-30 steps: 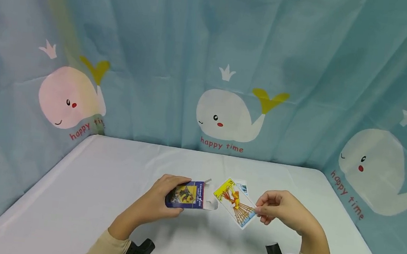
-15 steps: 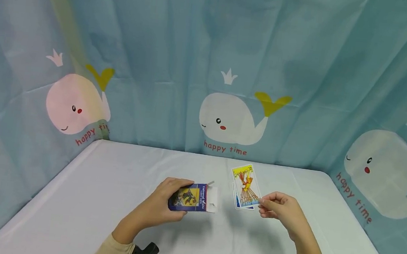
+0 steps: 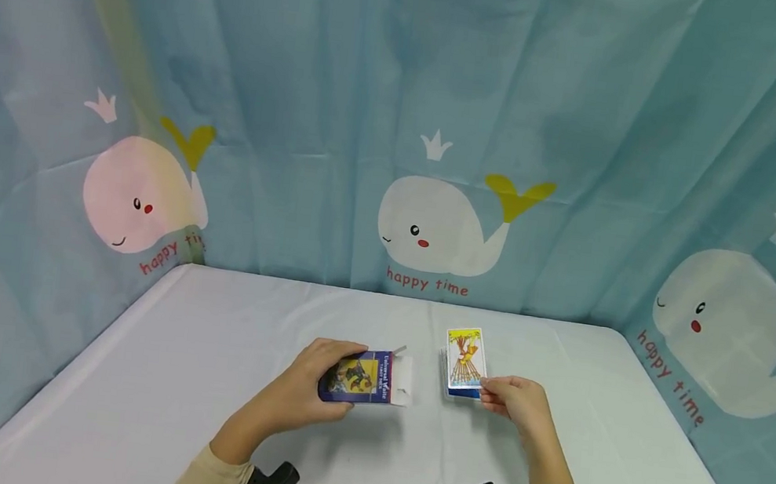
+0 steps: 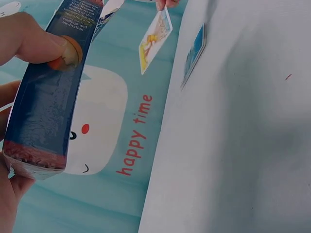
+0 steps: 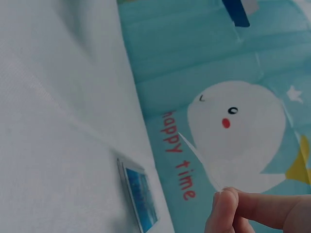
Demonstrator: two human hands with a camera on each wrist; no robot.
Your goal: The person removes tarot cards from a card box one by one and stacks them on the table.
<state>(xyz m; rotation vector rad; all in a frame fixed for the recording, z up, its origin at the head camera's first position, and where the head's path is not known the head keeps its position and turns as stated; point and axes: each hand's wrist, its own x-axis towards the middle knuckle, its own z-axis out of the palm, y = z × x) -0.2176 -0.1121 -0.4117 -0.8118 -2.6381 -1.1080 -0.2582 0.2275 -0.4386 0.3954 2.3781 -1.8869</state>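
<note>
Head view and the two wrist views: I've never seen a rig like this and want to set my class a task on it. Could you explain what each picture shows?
There is no machine here, only a person's two bare hands. The head picture comes from a camera worn on the head, looking forward and down. The other two come from cameras worn on each wrist, so the scene looks tilted in them. The left hand grips a Universal Waite tarot box with its end flap open. The right hand pinches one tarot card near a corner. On the white table lies a small stack of cards; the left wrist picture shows the held card raised clear of it. Behind hangs a blue curtain printed with whales.
</note>
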